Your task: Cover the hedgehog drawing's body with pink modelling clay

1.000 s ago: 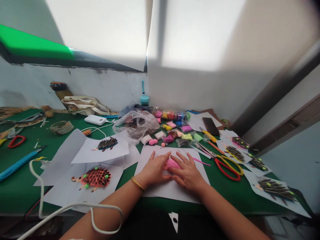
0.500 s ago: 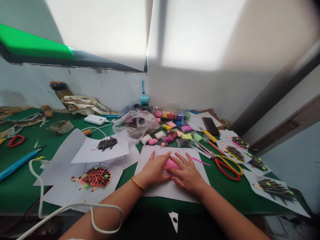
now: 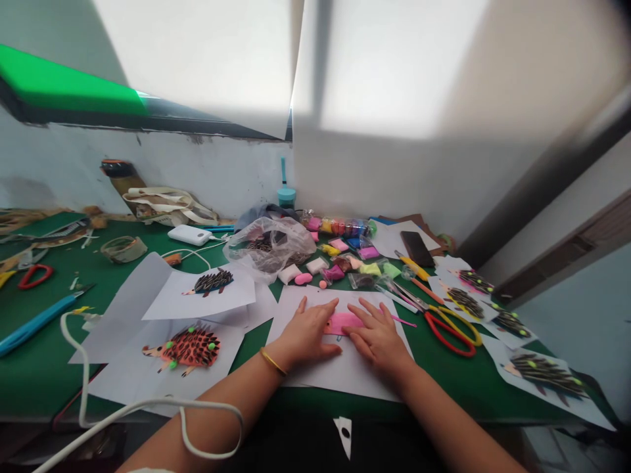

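Pink modelling clay (image 3: 341,322) lies flattened on a white paper sheet (image 3: 315,374) in front of me. My left hand (image 3: 308,332) rests at the clay's left end, fingers spread and fingertips touching it. On the clay's right side, my right hand (image 3: 377,335) lies with its fingers apart, the fingertips on the pink surface. A small drawn outline shows on the paper just below the clay. Past the right fingers a thin pink tool (image 3: 405,320) sticks out. Both hands partly cover the clay.
Red-and-yellow scissors (image 3: 451,332) lie right of the paper. Several clay packets (image 3: 340,269) and a plastic bag (image 3: 269,246) sit behind it. Hedgehog pictures (image 3: 190,348) lie left, more (image 3: 542,371) at right. A white cable (image 3: 148,402) crosses above my left forearm. A blue cutter (image 3: 39,322) lies far left.
My right hand has shifted slightly right, away from my left hand. More of the pink clay shows between them, and it looks longer.
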A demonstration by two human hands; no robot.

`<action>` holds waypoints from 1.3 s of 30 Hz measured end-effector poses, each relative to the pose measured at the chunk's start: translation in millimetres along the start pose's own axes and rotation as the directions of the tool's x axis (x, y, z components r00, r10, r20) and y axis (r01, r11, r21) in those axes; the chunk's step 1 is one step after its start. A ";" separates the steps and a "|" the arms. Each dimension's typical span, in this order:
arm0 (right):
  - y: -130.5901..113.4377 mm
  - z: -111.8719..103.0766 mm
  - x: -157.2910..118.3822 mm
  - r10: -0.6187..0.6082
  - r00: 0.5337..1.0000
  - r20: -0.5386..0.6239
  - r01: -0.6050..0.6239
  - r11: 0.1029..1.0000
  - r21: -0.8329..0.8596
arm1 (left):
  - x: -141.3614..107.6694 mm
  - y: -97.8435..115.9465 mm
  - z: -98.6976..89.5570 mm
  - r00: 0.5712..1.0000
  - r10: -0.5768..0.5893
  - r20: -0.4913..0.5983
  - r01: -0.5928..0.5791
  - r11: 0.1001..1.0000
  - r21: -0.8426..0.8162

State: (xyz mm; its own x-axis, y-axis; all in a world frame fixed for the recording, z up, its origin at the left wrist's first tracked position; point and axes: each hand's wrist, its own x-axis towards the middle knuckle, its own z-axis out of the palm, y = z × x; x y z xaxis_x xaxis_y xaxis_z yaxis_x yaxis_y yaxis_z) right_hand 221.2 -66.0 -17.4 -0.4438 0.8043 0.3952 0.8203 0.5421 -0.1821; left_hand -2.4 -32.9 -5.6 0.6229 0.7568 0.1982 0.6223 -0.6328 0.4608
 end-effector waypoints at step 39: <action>-1.6 6.2 7.8 0.050 0.981 0.190 -0.032 0.995 -0.096 | -1.2 -2.2 1.5 1.000 0.030 0.004 -0.030 0.996 0.089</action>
State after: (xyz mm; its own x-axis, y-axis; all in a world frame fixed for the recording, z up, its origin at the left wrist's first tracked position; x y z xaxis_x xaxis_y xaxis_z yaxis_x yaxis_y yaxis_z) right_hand 214.3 -59.1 -19.6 -0.4624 0.8620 0.2076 0.8651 0.4899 -0.1074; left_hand -3.8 -32.7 -8.1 0.6429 0.7371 0.2084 0.6433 -0.6673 0.3754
